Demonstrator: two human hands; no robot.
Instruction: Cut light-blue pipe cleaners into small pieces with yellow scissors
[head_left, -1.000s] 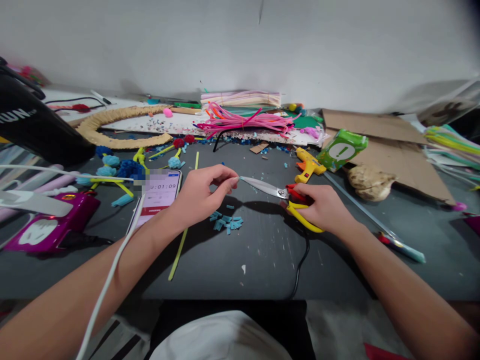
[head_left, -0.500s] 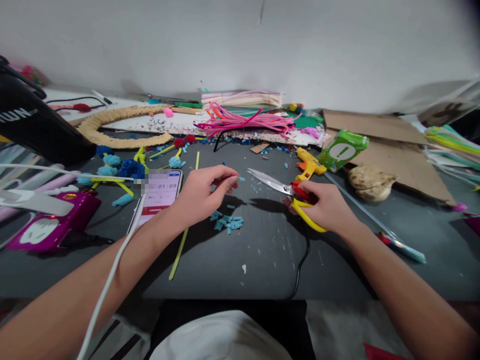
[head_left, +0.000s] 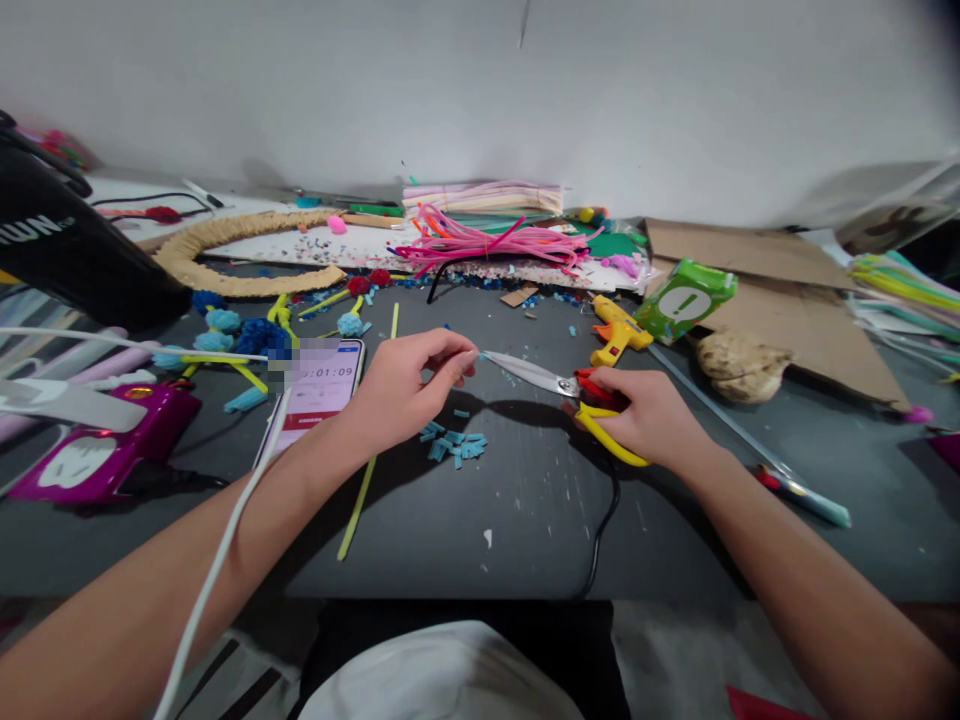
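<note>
My left hand (head_left: 409,385) hovers above the dark table (head_left: 525,520), thumb and fingers pinched on something tiny I cannot make out. My right hand (head_left: 649,415) grips scissors (head_left: 555,385) with red and yellow handles. Their closed blades point left and the tip reaches my left fingertips. A small heap of blue cut bits (head_left: 454,445) lies on the table right below the pinch. A phone (head_left: 319,390) showing a timer lies just left of my left hand, and a yellow-green stick (head_left: 367,470) runs under my left wrist.
A yellow glue gun (head_left: 616,330) and a green packet (head_left: 682,300) lie behind my right hand, with cardboard (head_left: 780,290) further right. Pink pipe cleaners (head_left: 480,240), a woven ring (head_left: 240,255) and blue pompoms (head_left: 232,335) fill the back. A magenta case (head_left: 97,450) sits at left.
The scissors drew back to the right with their blades slightly apart half a second ago. Now they are back, closed, with the tip at my left fingertips. My left hand stayed put.
</note>
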